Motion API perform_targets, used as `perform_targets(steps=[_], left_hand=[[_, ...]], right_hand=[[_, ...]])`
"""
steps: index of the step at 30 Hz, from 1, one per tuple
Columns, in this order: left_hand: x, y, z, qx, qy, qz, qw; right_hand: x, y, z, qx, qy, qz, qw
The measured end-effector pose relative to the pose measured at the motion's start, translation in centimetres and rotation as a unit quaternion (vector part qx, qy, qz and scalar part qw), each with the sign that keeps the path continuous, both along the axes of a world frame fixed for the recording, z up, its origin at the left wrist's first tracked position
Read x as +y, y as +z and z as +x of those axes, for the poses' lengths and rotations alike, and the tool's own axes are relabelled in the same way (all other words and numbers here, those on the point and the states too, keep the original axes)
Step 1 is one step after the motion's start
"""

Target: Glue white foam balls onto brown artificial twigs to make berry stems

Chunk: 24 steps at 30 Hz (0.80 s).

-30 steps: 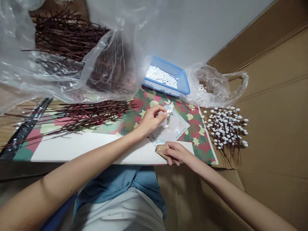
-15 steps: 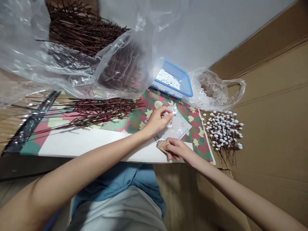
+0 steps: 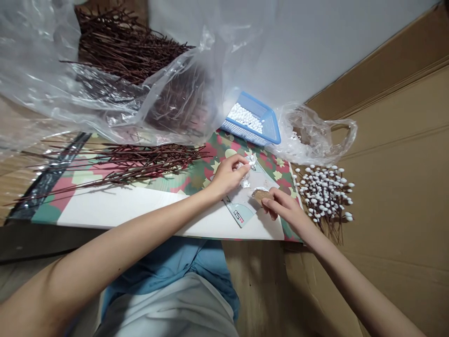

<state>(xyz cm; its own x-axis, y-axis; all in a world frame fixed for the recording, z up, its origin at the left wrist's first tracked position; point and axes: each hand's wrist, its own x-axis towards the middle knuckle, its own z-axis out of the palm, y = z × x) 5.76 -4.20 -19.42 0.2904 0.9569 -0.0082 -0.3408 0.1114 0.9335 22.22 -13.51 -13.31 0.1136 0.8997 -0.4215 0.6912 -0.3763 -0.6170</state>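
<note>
My left hand (image 3: 229,176) is closed in a pinch on a crumpled whitish plastic wrapper (image 3: 244,180), a white lump showing at its fingertips. Beneath it lies a pale printed card (image 3: 241,216) on the table, with smears on its surface. My right hand (image 3: 282,205) grips a small piece of brown cardboard (image 3: 261,195), its far edge coated with something white, above the right side of the card. Whether the cardboard touches the card I cannot tell.
Dark brown twigs (image 3: 140,164) lie across the left of the patterned cover (image 3: 206,180). A plastic bag (image 3: 147,105) holds more twigs (image 3: 122,44). Behind are a blue basket (image 3: 271,124) of white pellets and a clear bag (image 3: 312,135). White-tipped stems (image 3: 326,194) rest on cardboard at right.
My right hand has moved up and right with the cardboard piece, uncovering the card's printed lower corner. My left hand stays nearly in place, still pinching the wrapper.
</note>
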Motion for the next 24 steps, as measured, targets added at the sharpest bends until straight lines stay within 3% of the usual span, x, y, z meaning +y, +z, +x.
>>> perform_targets(steps=[5,9,12,20,24], left_hand=[[0.0,-0.1,0.0,-0.001,0.000,-0.004,1.000],[0.0,-0.1,0.0,-0.005,0.005,-0.002,1.000],[0.1,0.0,0.0,-0.009,0.012,-0.003,1.000],[0.4,0.8,-0.5,-0.023,0.035,-0.017,0.999],[0.4,0.9,-0.6,-0.024,0.038,-0.022,0.999]], right_hand=[[0.6,0.4,1.0,-0.190,0.108,0.094,0.971],[1.4,0.9,1.1,-0.211,0.154,0.167,0.951],[2.0,1.0,1.6,-0.211,0.150,0.202,0.944],[4.7,-0.8,3.3,-0.205,0.100,0.171,0.958],[6.6,-1.6,2.9,-0.214,0.145,0.130,0.957]])
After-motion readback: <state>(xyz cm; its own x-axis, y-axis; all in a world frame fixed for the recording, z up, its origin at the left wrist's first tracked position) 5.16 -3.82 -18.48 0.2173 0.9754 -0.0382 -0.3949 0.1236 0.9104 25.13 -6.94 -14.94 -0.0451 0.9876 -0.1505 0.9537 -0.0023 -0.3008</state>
